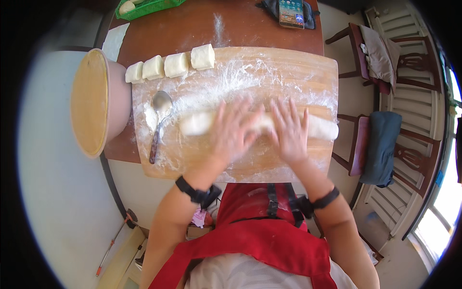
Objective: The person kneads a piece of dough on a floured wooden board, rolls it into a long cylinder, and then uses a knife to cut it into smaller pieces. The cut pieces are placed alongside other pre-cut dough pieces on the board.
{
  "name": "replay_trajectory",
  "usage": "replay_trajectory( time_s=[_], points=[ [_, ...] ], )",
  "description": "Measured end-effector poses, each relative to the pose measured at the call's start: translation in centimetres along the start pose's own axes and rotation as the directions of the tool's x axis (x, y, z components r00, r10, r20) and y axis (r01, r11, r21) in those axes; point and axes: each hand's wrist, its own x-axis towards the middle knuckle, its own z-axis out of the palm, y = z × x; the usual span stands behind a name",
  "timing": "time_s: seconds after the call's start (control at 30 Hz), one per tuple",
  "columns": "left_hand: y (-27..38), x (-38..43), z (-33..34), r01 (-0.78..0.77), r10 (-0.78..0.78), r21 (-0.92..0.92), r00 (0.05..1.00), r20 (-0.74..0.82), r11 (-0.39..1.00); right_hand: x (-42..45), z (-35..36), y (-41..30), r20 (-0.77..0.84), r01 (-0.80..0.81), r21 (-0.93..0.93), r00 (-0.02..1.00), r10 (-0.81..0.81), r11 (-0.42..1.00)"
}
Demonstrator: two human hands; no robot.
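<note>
A long floured roll of dough (323,128) lies across the wooden board (238,169). Both my hands rest on its middle, palms down and blurred by motion. My left hand (234,132) has its fingers spread over the dough, and beside it my right hand (290,132) also has spread fingers; neither grips it. Several cut pieces of dough (176,65) stand in a row along the board's far left edge. A metal spoon with a dark handle (155,144) lies left of the roll, its bowl next to a small heap of flour (151,117).
A large pinkish basin (119,95) stands against the board's left side. At the table's far edge are a green plastic basket (148,9) and a smartphone (291,13) on dark cloth. Wooden chairs (357,144) stand to the right. Flour is scattered over the board.
</note>
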Motion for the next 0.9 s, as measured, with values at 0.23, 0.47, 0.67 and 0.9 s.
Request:
replay_trajectory(
  time_s=[0.23,0.47,0.67,0.9],
  points=[
    [-7.2,3.8,0.4,0.439,-0.393,0.11,0.871,-0.295,0.892,9.8,0.1,4.4,-0.204,-0.076,-0.176,0.978,0.039,0.981],
    [-1.0,-10.3,1.7,0.311,-0.365,-0.321,0.923,-0.123,0.894,-6.6,-2.5,1.2,0.082,-0.079,0.022,0.994,0.077,0.997],
    [-5.6,-5.6,3.4,0.383,-0.428,-0.236,0.885,-0.183,0.893,-4.1,-1.9,3.0,0.026,-0.054,-0.08,0.998,0.056,0.995],
    [-11.7,7.6,0.0,0.515,-0.358,0.149,0.748,-0.558,0.844,10.7,-0.4,7.7,-0.267,-0.049,-0.274,0.963,-0.027,0.961]
  ],
)
